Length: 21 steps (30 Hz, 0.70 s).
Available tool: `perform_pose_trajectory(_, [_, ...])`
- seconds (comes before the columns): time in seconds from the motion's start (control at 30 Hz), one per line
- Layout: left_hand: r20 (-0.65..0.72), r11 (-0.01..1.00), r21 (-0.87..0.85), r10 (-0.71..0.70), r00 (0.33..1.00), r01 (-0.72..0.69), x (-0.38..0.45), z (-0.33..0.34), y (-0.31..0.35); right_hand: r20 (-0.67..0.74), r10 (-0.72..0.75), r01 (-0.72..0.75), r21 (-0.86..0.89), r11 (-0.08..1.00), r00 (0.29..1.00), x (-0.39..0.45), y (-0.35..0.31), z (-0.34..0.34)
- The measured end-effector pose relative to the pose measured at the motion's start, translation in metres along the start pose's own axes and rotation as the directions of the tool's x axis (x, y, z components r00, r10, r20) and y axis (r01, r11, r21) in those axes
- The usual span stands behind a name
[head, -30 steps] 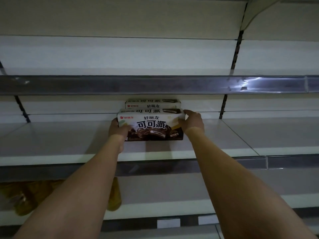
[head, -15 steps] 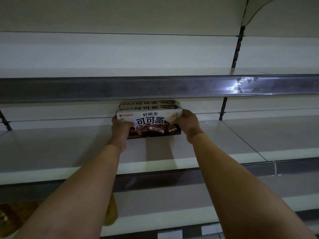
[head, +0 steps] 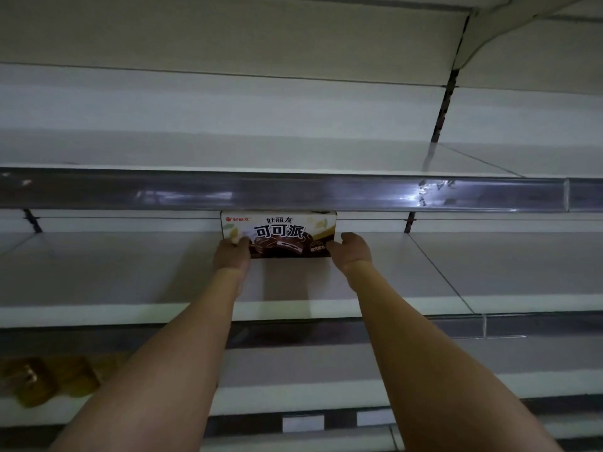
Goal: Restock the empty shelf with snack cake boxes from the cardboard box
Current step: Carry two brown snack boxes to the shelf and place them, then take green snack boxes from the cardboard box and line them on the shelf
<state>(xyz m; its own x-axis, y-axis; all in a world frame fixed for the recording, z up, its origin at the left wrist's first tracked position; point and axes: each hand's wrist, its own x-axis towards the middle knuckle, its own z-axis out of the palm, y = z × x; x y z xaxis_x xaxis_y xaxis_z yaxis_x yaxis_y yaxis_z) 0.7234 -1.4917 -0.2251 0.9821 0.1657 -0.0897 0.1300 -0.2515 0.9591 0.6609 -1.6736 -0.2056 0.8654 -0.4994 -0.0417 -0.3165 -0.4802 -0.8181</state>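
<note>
Box (head: 279, 234) stands upright deep on the middle shelf (head: 130, 272), printed face toward camera, base on the shelf surface, set well back from the front lip. Its top edge sits right under the price rail (head: 293, 189) of the shelf above; top of the box is hidden behind that rail, so can't tell the clearance there. Can't tell whether anything stands behind it. Left hand (head: 232, 256) is at the box's lower left corner, fingers curled round that edge, thumb over the front face: gripping it. Right hand (head: 350, 252) is at the lower right corner, fingers loosely bent, touching or just off the side edge; contact not clear, looks relaxed rather than clamped. Both forearms reach in over the front lip, apart, with the box between the hands. Room: bare shelf surface left of the box out to the left upright (head: 32, 220), and right of it to the right upright (head: 409, 221); a panel seam (head: 440, 272) runs diagonally across the shelf just right of the right hand. Open strip of shelf between box and front lip, partly in the box's shadow. Back panel visible either side of the box. Upper shelf above the rail shows only bare surface. Lower shelf (head: 293, 396) below the arms has yellowish packs (head: 42, 380) at far left, blurred, contents unreadable. White tags (head: 303, 423) on the lowest rail, under the arms.
</note>
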Motion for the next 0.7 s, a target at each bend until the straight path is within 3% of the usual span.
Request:
perform_pose_trajectory(0.17, [0.083, 0.978, 0.194, 0.056, 0.995, -0.071, -0.047, 0.002, 0.004, 0.103, -0.003, 0.016, -0.126, 0.992, 0.995, -0.028, 0.009, -0.024])
perform_pose_trajectory(0.3, [0.121, 0.991, 0.117, 0.048, 0.992, -0.062, -0.081, 0.010, 0.015, 0.121, -0.040, 0.064, -0.197, 0.978, 0.992, -0.055, 0.020, -0.045])
perform_pose_trajectory(0.47, [0.212, 0.978, 0.148, 0.116, 0.970, -0.150, -0.115, 0.023, 0.019, 0.034, -0.046, 0.052, -0.221, 0.974, 0.998, -0.091, 0.040, -0.076])
perform_pose_trajectory(0.7, [0.399, 0.935, 0.213, 0.183, 0.898, -0.285, -0.175, 0.044, 0.006, -0.103, 0.084, -0.100, -0.156, 0.983, 0.991, -0.159, 0.089, -0.110])
